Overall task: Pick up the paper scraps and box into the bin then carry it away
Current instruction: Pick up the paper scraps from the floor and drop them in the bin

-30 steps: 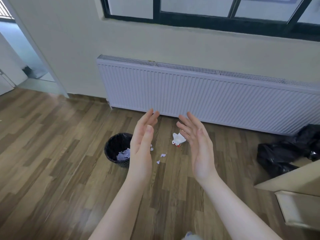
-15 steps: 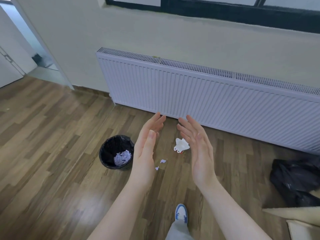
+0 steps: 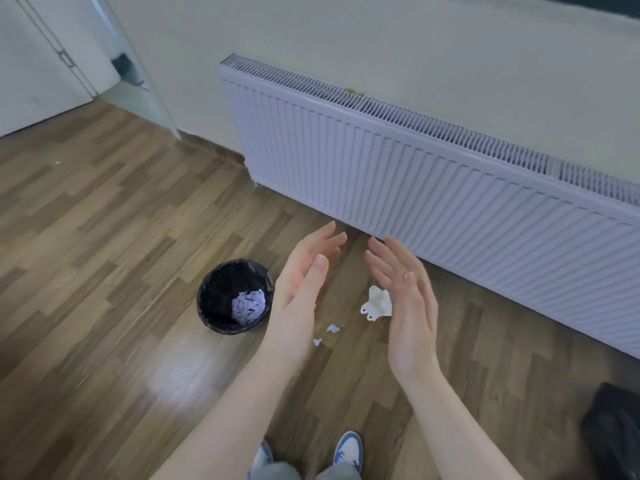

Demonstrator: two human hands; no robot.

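A small black mesh bin (image 3: 221, 317) stands on the wooden floor with crumpled pale paper (image 3: 248, 305) inside it. To its right, two small white paper scraps (image 3: 333, 328) (image 3: 317, 341) lie on the floor. A crumpled white box (image 3: 375, 304) lies near the radiator, partly behind my right hand. My left hand (image 3: 301, 292) and my right hand (image 3: 405, 306) are raised in front of me, palms facing each other, fingers apart, holding nothing. They hover well above the scraps.
A long white radiator (image 3: 433, 188) runs along the wall behind the scraps. A doorway (image 3: 114, 74) opens at the far left. A black bag (image 3: 613, 431) lies at the lower right. My blue and white shoes (image 3: 348, 448) show at the bottom edge.
The view has tilted down and moved closer to the bin and scraps; my shoes have come into sight. Both hands stay raised and empty, in the same pose.
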